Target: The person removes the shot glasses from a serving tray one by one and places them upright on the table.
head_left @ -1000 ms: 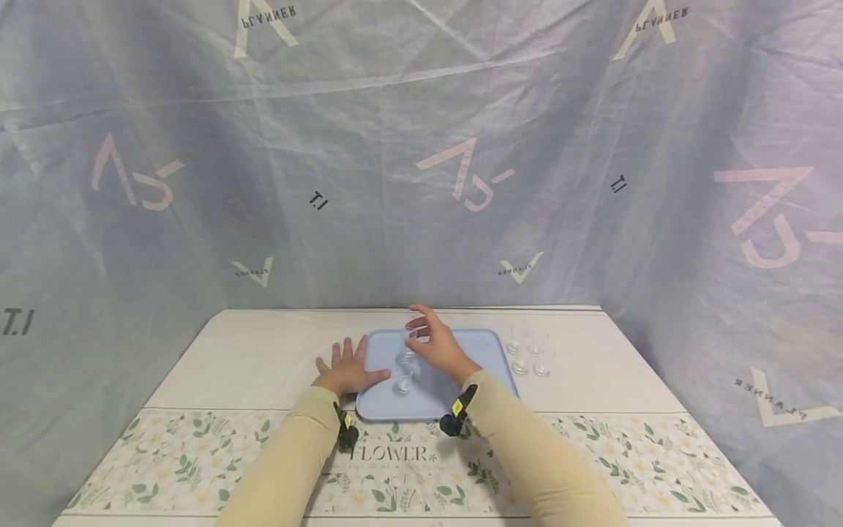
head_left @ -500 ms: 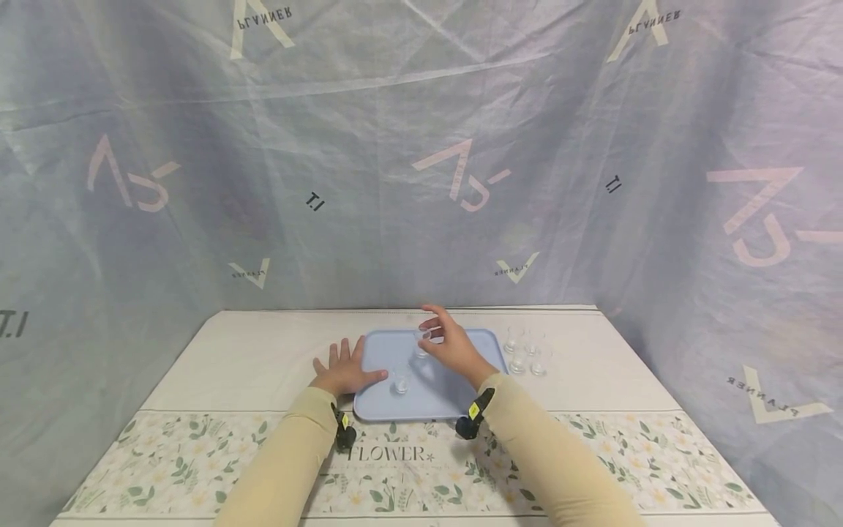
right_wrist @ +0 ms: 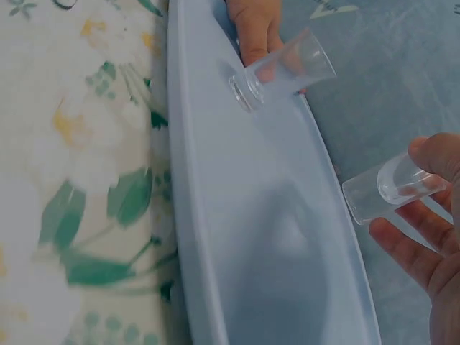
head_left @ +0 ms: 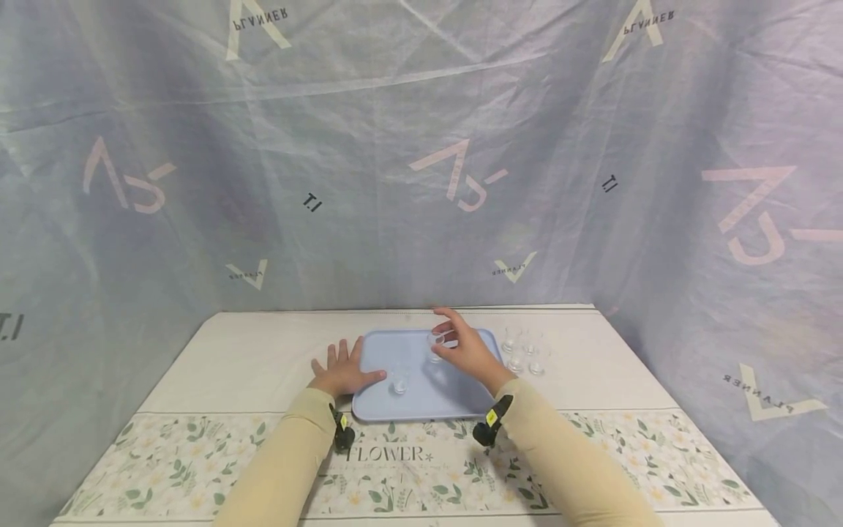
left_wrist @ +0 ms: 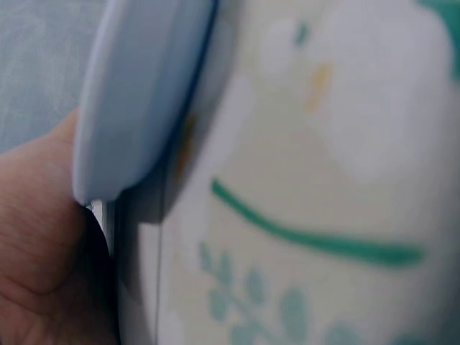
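Observation:
My right hand (head_left: 470,355) pinches a small clear shot glass (right_wrist: 374,192) between thumb and fingers, over the back right part of the light blue tray (head_left: 421,410). A second clear shot glass (right_wrist: 291,68) stands on the tray's left half, near my left thumb. My left hand (head_left: 345,373) lies with fingers spread on the table at the tray's left side, its thumb over the rim. In the left wrist view, only part of that hand (left_wrist: 36,215) shows beside the tray's corner (left_wrist: 136,93).
Several more clear shot glasses (head_left: 516,363) stand close together on the white table just right of the tray. A cloth with a flower print (head_left: 217,468) runs along the front. Grey curtains (head_left: 369,241) hang behind and at both sides.
My right hand has moved right across the tray with the shot glass in its grip. The left hand keeps its place at the tray's left edge.

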Demonstrator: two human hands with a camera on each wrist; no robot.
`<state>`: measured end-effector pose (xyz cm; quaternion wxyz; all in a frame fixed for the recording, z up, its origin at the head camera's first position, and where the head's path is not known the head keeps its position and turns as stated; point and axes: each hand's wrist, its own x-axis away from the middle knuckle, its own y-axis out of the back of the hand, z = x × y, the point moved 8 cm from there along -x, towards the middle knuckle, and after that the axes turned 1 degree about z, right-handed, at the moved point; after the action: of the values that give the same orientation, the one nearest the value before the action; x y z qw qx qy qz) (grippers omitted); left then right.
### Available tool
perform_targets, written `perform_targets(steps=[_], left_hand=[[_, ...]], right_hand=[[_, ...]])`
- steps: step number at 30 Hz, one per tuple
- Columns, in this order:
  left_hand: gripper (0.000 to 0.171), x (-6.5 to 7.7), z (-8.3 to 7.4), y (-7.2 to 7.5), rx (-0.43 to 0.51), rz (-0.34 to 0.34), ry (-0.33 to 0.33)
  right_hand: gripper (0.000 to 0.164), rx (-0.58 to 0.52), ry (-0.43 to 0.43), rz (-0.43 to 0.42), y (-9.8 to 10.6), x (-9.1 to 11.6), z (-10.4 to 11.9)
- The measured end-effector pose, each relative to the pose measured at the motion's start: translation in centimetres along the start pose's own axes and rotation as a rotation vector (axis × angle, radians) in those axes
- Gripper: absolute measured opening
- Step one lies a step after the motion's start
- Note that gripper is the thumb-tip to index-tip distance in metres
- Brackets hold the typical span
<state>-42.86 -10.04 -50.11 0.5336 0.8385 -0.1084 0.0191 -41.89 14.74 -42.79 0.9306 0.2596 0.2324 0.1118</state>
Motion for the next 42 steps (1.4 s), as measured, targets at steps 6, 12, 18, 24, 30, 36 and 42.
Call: perform_targets(steps=[6,12,18,24,30,36,42], left_hand=[[0.109,-0.5,0.3,-0.3,-0.010,-0.001,-0.004],[0.114,-1.3,1.0,-1.1,-0.014,0.021,0.000],[0.113,-1.1,1.0,-0.9,-0.015,0.001,-0.008],[0.112,-0.7,0.7,-0.7,-0.032,0.000,-0.013],[0.111,-0.4,0.5,-0.4,-0.032,-0.007,-0.012],[0.111,-0.5,0.4,-0.5,-0.035,-0.006,-0.016],[0.111,-0.4,0.3,-0.4,-0.033,-0.003,-0.018]], right_hand=[[0.072,0.036,0.013,0.005,1.0,0.9,0.0],[0.071,0.053,0.027,0.011,1.9,1.7,-0.2],[0.072,0.057,0.019,0.004,2.8,2.7,-0.6],[0.072,0.070,0.015,0.016,3.6,3.7,-0.9],[0.073,0.076,0.039,0.023,4.3,4.5,-1.1],[0.072,0.082,0.025,0.005,5.3,5.4,-1.2],[0.071,0.047,0.029,-0.008,6.3,6.2,-0.6]])
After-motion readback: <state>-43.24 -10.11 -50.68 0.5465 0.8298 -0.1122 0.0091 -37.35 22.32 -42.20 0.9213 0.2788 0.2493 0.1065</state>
